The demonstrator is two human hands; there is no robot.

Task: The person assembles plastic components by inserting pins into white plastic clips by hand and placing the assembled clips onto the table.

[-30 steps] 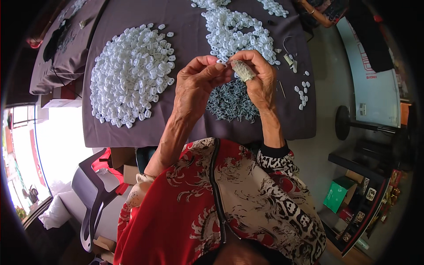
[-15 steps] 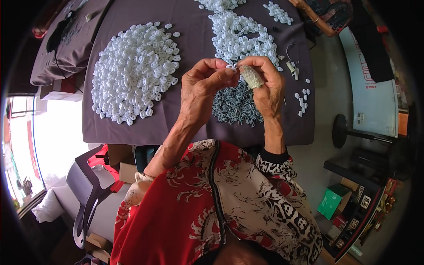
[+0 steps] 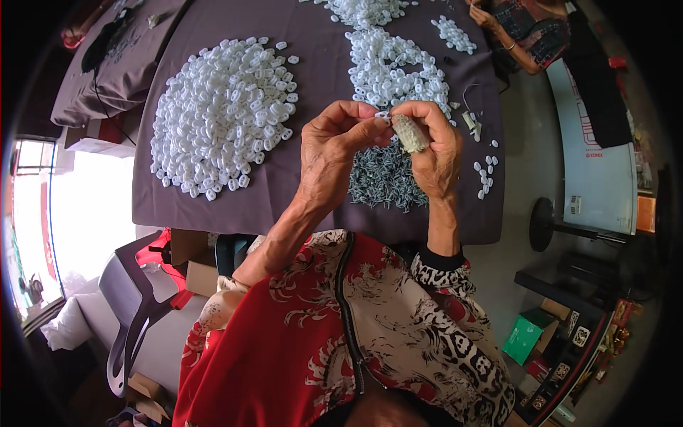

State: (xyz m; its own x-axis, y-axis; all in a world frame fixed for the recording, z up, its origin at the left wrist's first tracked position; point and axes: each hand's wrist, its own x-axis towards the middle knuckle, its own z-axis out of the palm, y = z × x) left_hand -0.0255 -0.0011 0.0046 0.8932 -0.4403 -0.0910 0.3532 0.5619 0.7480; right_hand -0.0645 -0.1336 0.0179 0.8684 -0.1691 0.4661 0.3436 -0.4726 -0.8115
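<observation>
Between the thumb and fingers of my left hand (image 3: 327, 146), which is closed, is a small white oval plastic piece (image 3: 383, 114) with holes in it. Right beside it, my right hand (image 3: 435, 146) is closed too, its fingertips pinched together at the piece's edge; what they hold is too small to make out. A pale, worn cover (image 3: 410, 134) wraps one of its digits, apparently the thumb. Just below the hands lies a heap of small dark grey screw-like parts (image 3: 384, 181), partly hidden by them. Beyond them spreads a pile of similar white pieces (image 3: 398, 75).
A large mound of white pieces (image 3: 220, 117) covers the left of the brown tablecloth (image 3: 284, 213). Several loose white pieces (image 3: 484, 178) lie near the right edge. Another person's hand (image 3: 485, 18) shows at the far right. A grey chair (image 3: 135, 306) stands lower left.
Both hands stay together around the white piece, with only a slight shift of the fingers. The whole view has moved slightly. The other person's hand at the far right has moved.
</observation>
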